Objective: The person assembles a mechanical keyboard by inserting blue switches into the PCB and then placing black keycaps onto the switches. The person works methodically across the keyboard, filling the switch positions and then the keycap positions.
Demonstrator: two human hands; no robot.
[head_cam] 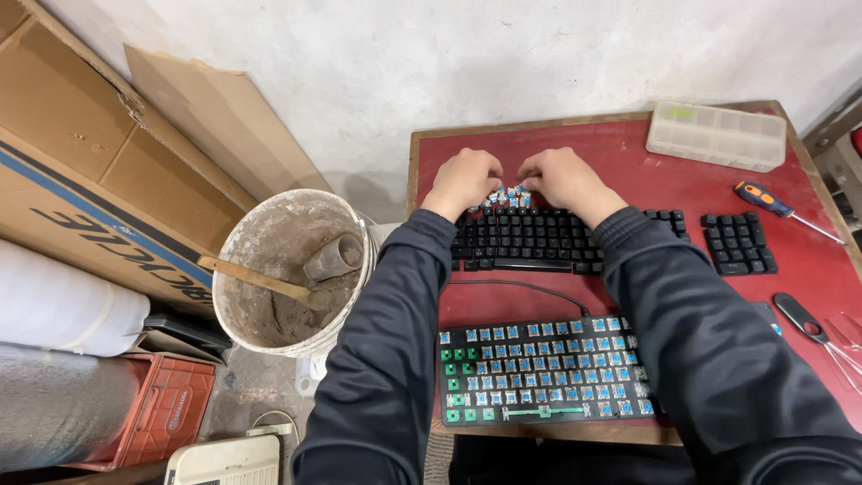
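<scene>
The red tabletop (628,162) carries everything here, and the black keyboard (530,238) lying across its middle serves as the landmark. Its long axis runs left to right, square to the person's forearms. Nearer the person than this keyboard lies a second keyboard (543,370) stripped of its caps, showing blue and green switches. Off the tabletop, left of the black keyboard, stands a dirty bucket (292,269) with a wooden handle in it. Right of the black keyboard sit a small black number pad (738,242), an orange-handled screwdriver (763,198) and, farther back, a clear compartment box (716,135).

Both hands rest on the far edge of the black keyboard, side by side and almost touching. The left hand (465,180) and the right hand (564,178) are curled, fingers bent down over a small patch of bare blue switches (510,196) between them. The fingertips are hidden, so I cannot tell whether either pinches anything. The right hand reaches slightly farther over the patch.
</scene>
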